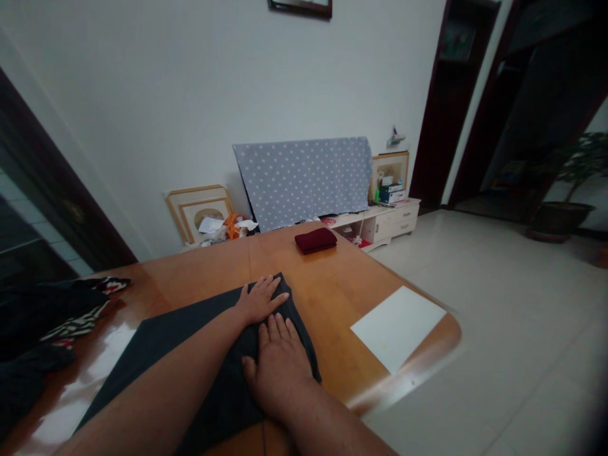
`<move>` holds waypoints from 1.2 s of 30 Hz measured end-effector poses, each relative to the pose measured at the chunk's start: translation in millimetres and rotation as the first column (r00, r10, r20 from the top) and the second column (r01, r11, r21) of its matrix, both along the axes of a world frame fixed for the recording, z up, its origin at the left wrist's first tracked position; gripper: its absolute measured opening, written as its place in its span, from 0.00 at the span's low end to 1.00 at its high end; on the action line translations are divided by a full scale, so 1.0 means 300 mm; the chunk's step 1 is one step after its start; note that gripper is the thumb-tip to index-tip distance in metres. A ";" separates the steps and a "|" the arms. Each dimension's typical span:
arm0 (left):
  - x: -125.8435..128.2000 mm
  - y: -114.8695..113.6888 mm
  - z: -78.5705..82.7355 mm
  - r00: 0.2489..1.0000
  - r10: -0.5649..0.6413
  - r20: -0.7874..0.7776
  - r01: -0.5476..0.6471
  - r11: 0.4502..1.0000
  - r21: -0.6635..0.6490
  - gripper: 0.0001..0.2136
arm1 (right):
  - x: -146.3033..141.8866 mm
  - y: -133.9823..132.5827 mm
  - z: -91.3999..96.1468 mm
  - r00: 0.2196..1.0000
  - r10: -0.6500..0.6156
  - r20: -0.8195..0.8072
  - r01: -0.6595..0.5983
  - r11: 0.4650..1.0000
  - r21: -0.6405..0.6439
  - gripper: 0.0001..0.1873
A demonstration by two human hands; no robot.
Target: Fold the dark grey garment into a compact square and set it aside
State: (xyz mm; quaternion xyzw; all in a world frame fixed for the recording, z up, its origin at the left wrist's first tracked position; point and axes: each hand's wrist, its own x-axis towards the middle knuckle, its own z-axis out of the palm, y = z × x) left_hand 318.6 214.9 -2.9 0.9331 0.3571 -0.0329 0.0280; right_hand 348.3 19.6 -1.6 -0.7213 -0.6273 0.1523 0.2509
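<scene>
My left hand (260, 301) lies palm down on the dark cloth (180, 325), fingers stretched out and slightly spread near its far right corner, thumb out to the right. My right hand (281, 366) rests just nearer to me on the same cloth, also flattened, its fingers close together and pointing away from me, thumb stuck out to the left. The cloth is spread on the bench (327, 285) right in front of me, nearly black, with a straight far edge, small creases around my fingers and a thicker-looking right edge. Part of it is hidden under my forearms
</scene>
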 end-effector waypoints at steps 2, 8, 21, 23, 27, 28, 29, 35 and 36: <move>0.005 0.003 0.003 1.000 0.010 -0.003 -0.010 1.000 -0.014 0.38 | -0.001 0.000 0.001 1.000 0.000 0.009 0.000 1.000 -0.004 0.40; 0.030 0.005 0.032 1.000 0.026 -0.013 -0.026 1.000 0.003 0.39 | -0.004 -0.002 0.008 0.999 0.003 0.044 -0.003 1.000 -0.011 0.40; 0.051 -0.018 0.036 1.000 -0.008 -0.003 0.008 1.000 -0.010 0.33 | -0.010 -0.004 -0.003 0.997 -0.004 0.073 0.002 1.000 0.027 0.39; 0.023 -0.038 0.050 1.000 0.001 0.028 -0.002 1.000 0.017 0.35 | -0.012 -0.001 -0.006 0.998 -0.010 0.068 0.008 1.000 0.028 0.39; -0.102 -0.102 0.086 0.994 0.023 0.104 -0.028 0.998 0.047 0.35 | -0.016 -0.001 -0.013 0.996 -0.019 0.083 0.016 0.999 0.038 0.39; -0.149 -0.125 0.094 0.993 0.031 0.116 -0.036 0.998 0.044 0.35 | -0.017 -0.002 -0.015 0.996 -0.024 0.090 0.020 0.999 0.042 0.39; -0.202 -0.149 0.102 0.991 0.046 0.125 -0.051 0.998 0.038 0.35 | -0.019 -0.004 -0.017 0.995 -0.028 0.098 0.023 0.999 0.048 0.39; -0.587 -0.330 0.104 0.969 0.213 0.123 -0.213 0.977 -0.011 0.35 | -0.025 -0.009 -0.026 0.986 -0.010 0.166 0.001 0.999 0.051 0.38; -0.649 -0.362 0.096 0.961 0.252 0.117 -0.253 0.967 -0.006 0.35 | -0.025 -0.010 -0.025 0.983 -0.003 0.181 -0.003 0.999 0.036 0.39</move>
